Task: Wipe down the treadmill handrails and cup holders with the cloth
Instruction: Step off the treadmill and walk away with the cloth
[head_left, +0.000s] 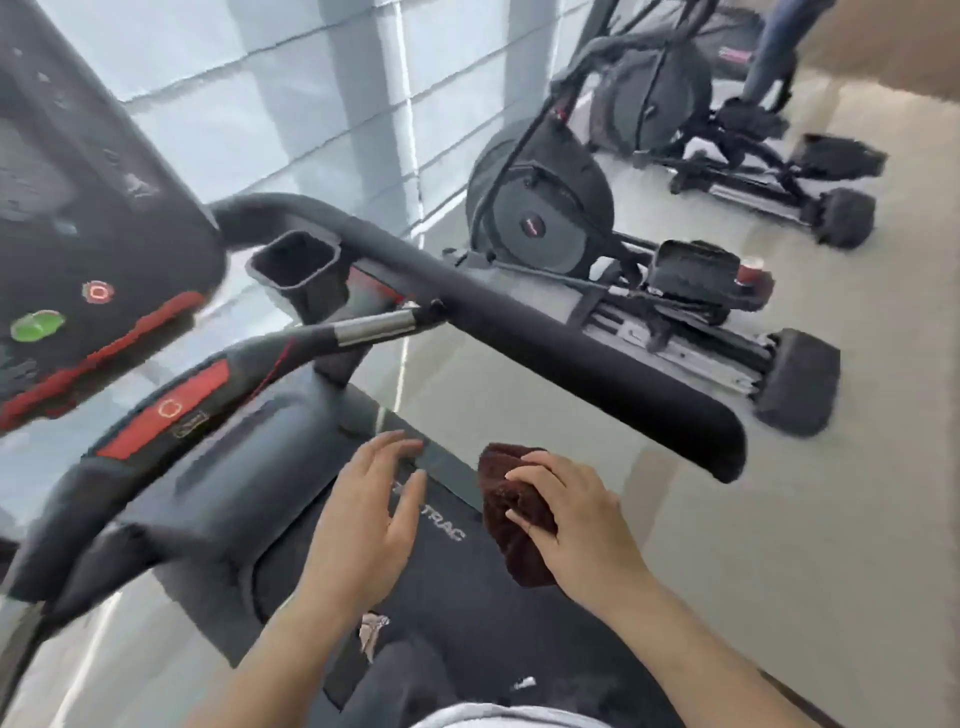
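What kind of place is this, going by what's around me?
Most likely a gym or fitness room. You're standing on a treadmill with a padded handrail and a cup holder, and two elliptical trainers stand on the floor to the right.

single head-worn wide-angle view, looking forward and steeply down from above the treadmill deck (447, 587). the frame is tilted, with the console (88, 218) close at upper left, the right handrail (545, 332) crossing the centre, both forearms entering from the bottom edge, and the floor (779, 545) and other machines farther off at upper right.
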